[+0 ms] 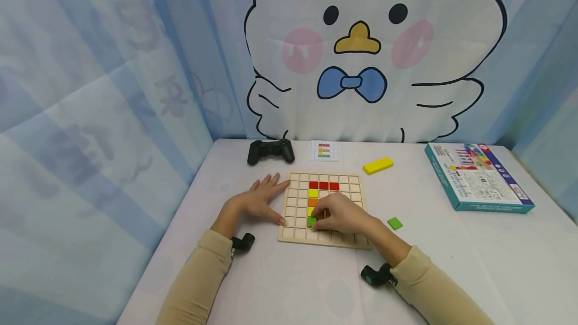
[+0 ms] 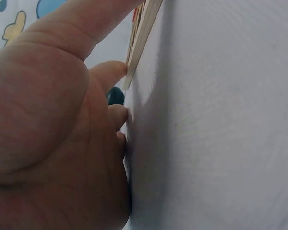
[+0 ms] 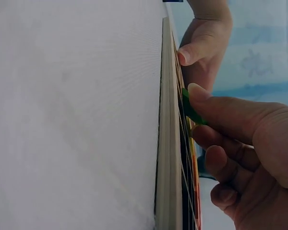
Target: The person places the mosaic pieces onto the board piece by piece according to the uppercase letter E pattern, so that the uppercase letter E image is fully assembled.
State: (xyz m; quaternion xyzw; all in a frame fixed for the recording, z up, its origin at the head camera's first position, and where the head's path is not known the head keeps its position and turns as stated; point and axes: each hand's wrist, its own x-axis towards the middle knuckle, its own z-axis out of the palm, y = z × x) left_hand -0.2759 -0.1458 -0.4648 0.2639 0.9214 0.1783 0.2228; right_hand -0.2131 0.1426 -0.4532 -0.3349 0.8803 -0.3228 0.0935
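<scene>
A wooden grid board lies on the white table. My left hand is spread flat at its left side, with thumb and forefinger touching the board's edge. Between thumb and forefinger, my right hand pinches a green square tile, tilted at the board in the right wrist view. In the head view this green tile is over a lower cell, below a yellow tile. Above that come an orange tile, another yellow tile and a row of three red tiles.
A loose green tile lies right of the board, under the right forearm's far side. Behind are a black game controller, a pattern card and a yellow block. A flat teal-edged box lies at the right.
</scene>
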